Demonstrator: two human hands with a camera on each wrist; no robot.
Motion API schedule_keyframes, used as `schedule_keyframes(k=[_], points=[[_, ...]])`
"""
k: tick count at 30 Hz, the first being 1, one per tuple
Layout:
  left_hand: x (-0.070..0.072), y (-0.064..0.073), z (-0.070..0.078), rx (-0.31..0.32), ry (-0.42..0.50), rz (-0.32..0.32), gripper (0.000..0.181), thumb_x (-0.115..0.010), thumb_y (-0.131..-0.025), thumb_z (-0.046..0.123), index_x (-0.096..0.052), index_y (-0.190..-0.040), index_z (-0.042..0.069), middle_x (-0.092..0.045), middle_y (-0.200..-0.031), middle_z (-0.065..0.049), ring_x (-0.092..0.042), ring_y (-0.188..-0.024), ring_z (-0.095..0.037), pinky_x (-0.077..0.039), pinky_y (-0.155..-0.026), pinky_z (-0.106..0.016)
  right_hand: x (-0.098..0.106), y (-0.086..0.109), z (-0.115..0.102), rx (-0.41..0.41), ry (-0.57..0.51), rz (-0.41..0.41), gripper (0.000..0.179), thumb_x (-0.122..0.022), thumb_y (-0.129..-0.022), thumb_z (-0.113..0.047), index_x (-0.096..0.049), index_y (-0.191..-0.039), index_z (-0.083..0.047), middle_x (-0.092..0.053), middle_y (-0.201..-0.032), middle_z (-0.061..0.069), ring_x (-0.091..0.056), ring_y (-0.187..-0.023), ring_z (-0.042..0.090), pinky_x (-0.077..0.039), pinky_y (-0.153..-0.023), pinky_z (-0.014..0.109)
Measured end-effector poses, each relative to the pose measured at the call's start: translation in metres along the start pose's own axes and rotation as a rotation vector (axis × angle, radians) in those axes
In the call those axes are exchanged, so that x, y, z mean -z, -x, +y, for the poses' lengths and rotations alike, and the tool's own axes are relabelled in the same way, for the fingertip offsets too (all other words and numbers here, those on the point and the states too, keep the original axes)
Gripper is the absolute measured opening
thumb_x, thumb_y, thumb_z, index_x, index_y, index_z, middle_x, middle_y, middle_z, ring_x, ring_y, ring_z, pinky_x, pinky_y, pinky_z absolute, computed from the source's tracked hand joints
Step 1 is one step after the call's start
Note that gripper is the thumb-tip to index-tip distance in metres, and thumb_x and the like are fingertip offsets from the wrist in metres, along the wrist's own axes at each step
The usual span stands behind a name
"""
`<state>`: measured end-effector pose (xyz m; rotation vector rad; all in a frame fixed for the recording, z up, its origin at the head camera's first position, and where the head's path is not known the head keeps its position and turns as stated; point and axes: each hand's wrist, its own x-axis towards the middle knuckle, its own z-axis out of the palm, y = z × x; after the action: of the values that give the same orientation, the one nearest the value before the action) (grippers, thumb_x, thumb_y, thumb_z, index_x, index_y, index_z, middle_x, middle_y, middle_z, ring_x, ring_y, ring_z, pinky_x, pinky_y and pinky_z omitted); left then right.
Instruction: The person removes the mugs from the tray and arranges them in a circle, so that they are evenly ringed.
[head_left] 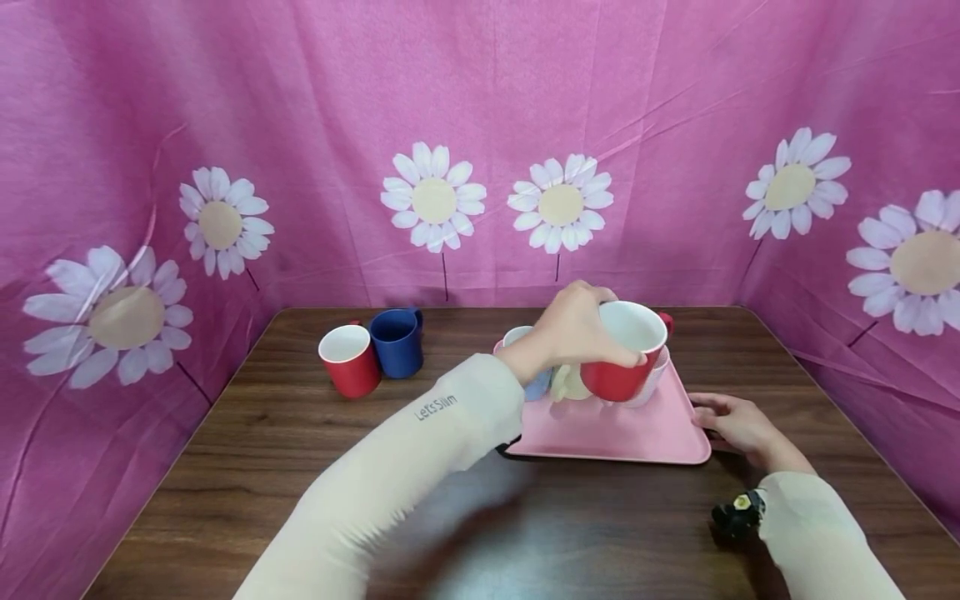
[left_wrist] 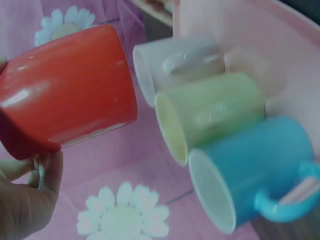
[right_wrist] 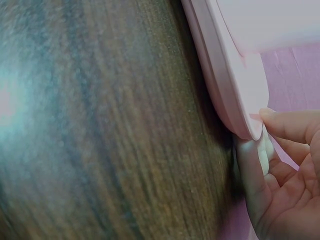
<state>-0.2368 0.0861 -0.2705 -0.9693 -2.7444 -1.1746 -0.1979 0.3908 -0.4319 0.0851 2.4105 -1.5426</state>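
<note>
My left hand (head_left: 566, 329) grips a red mug (head_left: 617, 382) with a white inside by its rim, holding it above the pink tray (head_left: 607, 433). On the tray stand a light blue mug (left_wrist: 255, 167), a pale yellow-green mug (left_wrist: 215, 110) and a whitish-pink mug (left_wrist: 187, 62), side by side. In the head view the red mug and my left arm partly cover them. At the tray's right edge, my right hand (head_left: 738, 429) pinches the rim between thumb and fingers, as the right wrist view shows.
Another red mug (head_left: 351, 362) and a dark blue mug (head_left: 398, 343) stand together on the left of the wooden table (head_left: 247, 467). A pink cloth (head_left: 480, 83) printed with daisies hangs behind and on both sides.
</note>
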Motion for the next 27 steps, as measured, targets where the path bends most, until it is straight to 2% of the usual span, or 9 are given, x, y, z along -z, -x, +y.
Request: schedule_keyframes(k=[3, 11, 18, 27], points=[[0.016, 0.000, -0.004, 0.004, 0.029, 0.022, 0.059, -0.086, -0.060, 0.037, -0.064, -0.106, 0.008, -0.060, -0.088, 0.005, -0.050, -0.090, -0.010, -0.048, -0.060, -0.020, 0.000, 0.000, 0.000, 0.008, -0.001, 0.000, 0.056, -0.056, -0.095, -0.008, -0.029, -0.137, 0.017, -0.061, -0.114, 0.019, -0.060, -0.085, 0.006, -0.054, -0.077, 0.039], [0.054, 0.004, -0.024, 0.030, -0.025, 0.110, 0.056, -0.084, -0.061, 0.038, -0.065, -0.103, 0.007, -0.062, -0.087, 0.002, -0.054, -0.088, -0.014, -0.049, -0.065, -0.024, 0.000, -0.001, 0.001, 0.001, -0.009, 0.001, 0.056, -0.056, -0.094, -0.008, -0.029, -0.137, 0.017, -0.062, -0.113, 0.017, -0.060, -0.085, 0.005, -0.054, -0.078, 0.040], [0.078, 0.015, -0.043, 0.075, -0.033, 0.155, 0.062, -0.083, -0.060, 0.038, -0.063, -0.108, 0.005, -0.059, -0.096, -0.001, -0.053, -0.091, -0.017, -0.051, -0.065, -0.029, -0.001, 0.001, 0.000, 0.001, 0.018, -0.005, 0.055, -0.054, -0.096, -0.009, -0.030, -0.137, 0.016, -0.057, -0.118, 0.026, -0.061, -0.089, 0.012, -0.053, -0.080, 0.043], [0.107, 0.036, -0.075, 0.108, -0.053, 0.209, 0.057, -0.081, -0.063, 0.035, -0.064, -0.107, 0.003, -0.065, -0.093, -0.005, -0.058, -0.086, -0.021, -0.052, -0.069, -0.035, -0.001, 0.001, -0.001, 0.004, 0.021, -0.009, 0.054, -0.052, -0.097, -0.008, -0.028, -0.138, 0.017, -0.057, -0.119, 0.025, -0.061, -0.090, 0.013, -0.053, -0.079, 0.041]])
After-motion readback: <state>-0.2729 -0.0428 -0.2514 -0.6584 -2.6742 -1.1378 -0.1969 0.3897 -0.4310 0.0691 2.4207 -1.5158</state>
